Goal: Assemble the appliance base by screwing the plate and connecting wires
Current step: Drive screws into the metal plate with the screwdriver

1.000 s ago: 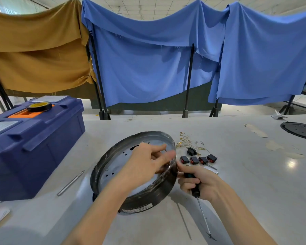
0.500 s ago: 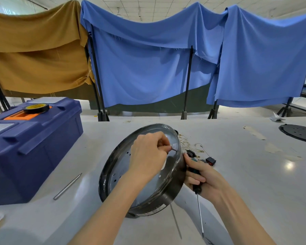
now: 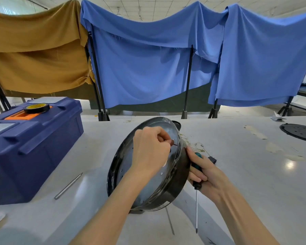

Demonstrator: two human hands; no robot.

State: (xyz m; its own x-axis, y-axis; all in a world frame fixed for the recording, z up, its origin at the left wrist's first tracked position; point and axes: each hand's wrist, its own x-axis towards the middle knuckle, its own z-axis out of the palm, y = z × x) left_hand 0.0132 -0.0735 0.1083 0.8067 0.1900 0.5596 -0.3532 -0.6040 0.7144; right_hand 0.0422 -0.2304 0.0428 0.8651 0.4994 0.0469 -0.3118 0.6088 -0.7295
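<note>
At the middle of the worktop, your round black appliance base stands tipped on edge, the silver metal plate seated inside. Your left grip pinches a small dark screw at a hole near the plate's upper rim, probably to start it by hand. Your right grip braces the base's outer wall, curled round the green-handled screwdriver. The blue plastic toolbox is shut, contents hidden.
</note>
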